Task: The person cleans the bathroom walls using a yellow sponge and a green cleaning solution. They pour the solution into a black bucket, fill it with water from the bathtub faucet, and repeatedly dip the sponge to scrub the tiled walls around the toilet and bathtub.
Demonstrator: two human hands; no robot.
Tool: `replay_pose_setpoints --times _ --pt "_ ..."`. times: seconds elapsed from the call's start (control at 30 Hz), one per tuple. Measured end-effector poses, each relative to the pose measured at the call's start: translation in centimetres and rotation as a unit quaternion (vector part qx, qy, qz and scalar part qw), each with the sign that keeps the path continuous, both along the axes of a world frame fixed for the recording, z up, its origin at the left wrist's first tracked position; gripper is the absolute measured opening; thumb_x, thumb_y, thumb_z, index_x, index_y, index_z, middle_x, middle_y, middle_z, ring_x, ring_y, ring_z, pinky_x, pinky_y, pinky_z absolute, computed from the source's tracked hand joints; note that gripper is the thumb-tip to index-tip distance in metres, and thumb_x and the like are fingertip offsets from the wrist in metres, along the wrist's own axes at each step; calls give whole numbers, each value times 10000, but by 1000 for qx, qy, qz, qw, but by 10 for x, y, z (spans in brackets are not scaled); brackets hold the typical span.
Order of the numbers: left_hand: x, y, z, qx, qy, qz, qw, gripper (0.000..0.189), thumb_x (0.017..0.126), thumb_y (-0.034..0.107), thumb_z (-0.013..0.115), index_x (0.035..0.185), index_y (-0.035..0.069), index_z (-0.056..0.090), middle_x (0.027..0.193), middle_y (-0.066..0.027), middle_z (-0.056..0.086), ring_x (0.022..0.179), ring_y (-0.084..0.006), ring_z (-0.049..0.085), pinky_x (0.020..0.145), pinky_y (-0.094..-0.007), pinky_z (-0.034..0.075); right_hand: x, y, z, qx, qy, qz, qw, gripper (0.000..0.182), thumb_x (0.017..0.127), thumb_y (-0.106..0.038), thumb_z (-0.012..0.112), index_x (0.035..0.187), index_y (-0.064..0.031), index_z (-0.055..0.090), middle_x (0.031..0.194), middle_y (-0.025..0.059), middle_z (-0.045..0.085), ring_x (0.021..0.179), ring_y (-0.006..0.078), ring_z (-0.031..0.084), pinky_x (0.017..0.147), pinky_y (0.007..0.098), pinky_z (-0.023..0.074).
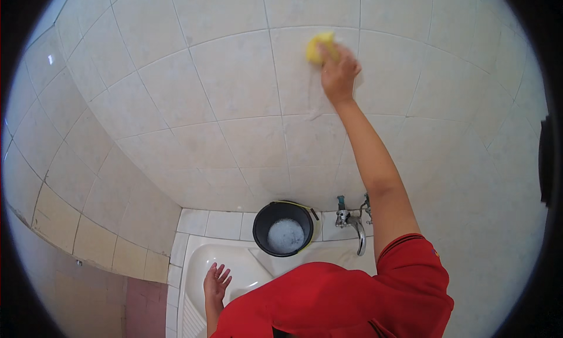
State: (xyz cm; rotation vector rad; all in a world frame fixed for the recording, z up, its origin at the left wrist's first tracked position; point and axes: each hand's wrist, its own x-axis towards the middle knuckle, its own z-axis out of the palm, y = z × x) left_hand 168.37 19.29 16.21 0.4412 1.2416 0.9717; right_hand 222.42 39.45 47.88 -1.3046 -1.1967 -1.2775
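My right hand (pixel 341 74) is raised high and grips a yellow sponge (pixel 317 49) against the beige tiled wall (pixel 233 82). Wet, whitish streaks run down the tile just below the sponge. Both sponge and fingers look slightly blurred. Low on the left, my left hand (pixel 217 280) hangs over the white sink basin (pixel 200 261), fingers spread and holding nothing. Between the hands, a black bucket (pixel 259 225) with foamy water (pixel 286 236) in it stands at the back edge of the sink.
A chrome faucet (pixel 358 232) rises beside the bucket, under my right arm. White tiles (pixel 224 223) border the sink. A side wall (pixel 101 197) of tiles closes the left. Ridges of a washboard (pixel 193 320) show at lower left. A dark object (pixel 544 162) sits at the far right rim.
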Motion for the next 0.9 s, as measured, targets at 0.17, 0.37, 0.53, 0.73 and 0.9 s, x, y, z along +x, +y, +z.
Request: replay_pose_setpoints --times 0.17,0.37,0.53,0.73,0.9 --pt "15 19 7 21 -7 -24 999 544 926 304 489 1398 100 313 1326 -141 456 1136 -316 516 917 -467 439 -8 13 -43 -4 -8 58 998 352 767 -74 581 1089 -215 593 1241 30 497 1163 237 435 900 457 295" --pt "26 29 12 28 -13 -48 998 540 925 302 491 1397 106 317 1328 -142 456 1136 -317 516 922 -471 434 31 -36 -170 -287 -289 82 910 382 795 -180 620 1163 -273 581 1327 -24 480 1232 236 390 956 467 289" --pt "7 15 6 11 6 -21 1000 544 917 318 504 1392 121 328 1332 -137 456 1139 -315 512 925 -469 426 59 -94 -146 -85 94 -91 988 326 796 -195 640 1119 -245 634 1277 16 500 1169 268 421 948 436 314" --pt "16 28 10 12 12 -34 999 548 919 329 503 1393 118 327 1330 -139 459 1141 -310 510 920 -455 432 56 -101 -209 -225 93 14 970 376 816 -126 622 1187 -182 598 1184 109 512 1085 316 465 885 433 377" --pt "36 42 27 40 8 -68 997 550 921 325 500 1393 101 326 1325 -140 463 1133 -308 515 919 -449 436 106 -83 -135 -41 157 -56 985 478 828 -81 580 1294 -159 503 1237 158 460 1127 334 434 913 471 347"
